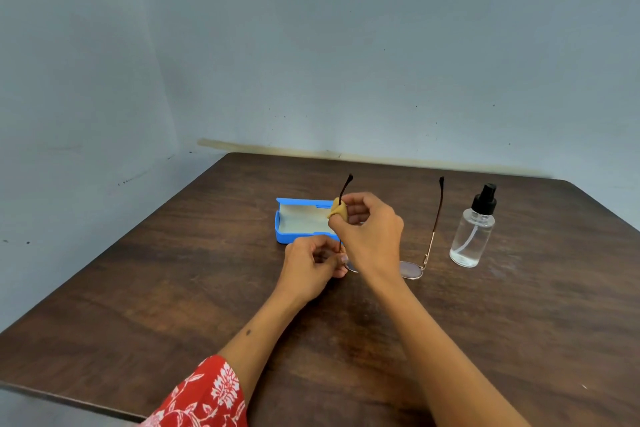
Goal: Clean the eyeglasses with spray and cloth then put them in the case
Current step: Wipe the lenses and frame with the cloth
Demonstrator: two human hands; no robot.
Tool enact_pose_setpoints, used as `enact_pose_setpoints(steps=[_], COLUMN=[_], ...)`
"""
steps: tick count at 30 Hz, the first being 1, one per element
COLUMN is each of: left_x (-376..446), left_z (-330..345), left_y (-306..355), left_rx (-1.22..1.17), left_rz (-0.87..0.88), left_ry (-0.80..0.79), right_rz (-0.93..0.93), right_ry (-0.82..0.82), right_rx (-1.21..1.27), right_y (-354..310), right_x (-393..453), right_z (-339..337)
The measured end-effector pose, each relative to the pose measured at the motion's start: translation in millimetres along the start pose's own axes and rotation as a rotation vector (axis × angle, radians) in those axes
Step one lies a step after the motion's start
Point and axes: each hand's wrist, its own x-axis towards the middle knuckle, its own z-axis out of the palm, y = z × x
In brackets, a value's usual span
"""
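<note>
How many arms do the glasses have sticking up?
2. One temple arm runs through the cloth in the right hand; the other stands free beside the spray bottle.

A red sleeve [204, 395] printed with white flowers is worn on the left forearm, nearest the table's [485, 340] front edge. The right forearm [446, 350] is left bare, and no rings are seen.
</note>
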Motion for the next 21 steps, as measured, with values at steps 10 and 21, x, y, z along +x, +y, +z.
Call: enact_pose_setpoints(steps=[10, 21], left_x=[-0.1, 0.6], left_z=[1.0, 2.9], left_y=[-1.1, -3.3], left_rx=[0.005, -0.030], left_rz=[-0.001, 0.003], left_ry=[0.013, 0.025], right_rz=[-0.035, -0.088], right_ry=[0.056, 0.087], right_rx=[0.075, 0.096], right_y=[-5.4, -23.0], right_x=[-0.1, 6.6], right_z=[-1.3, -9.0])
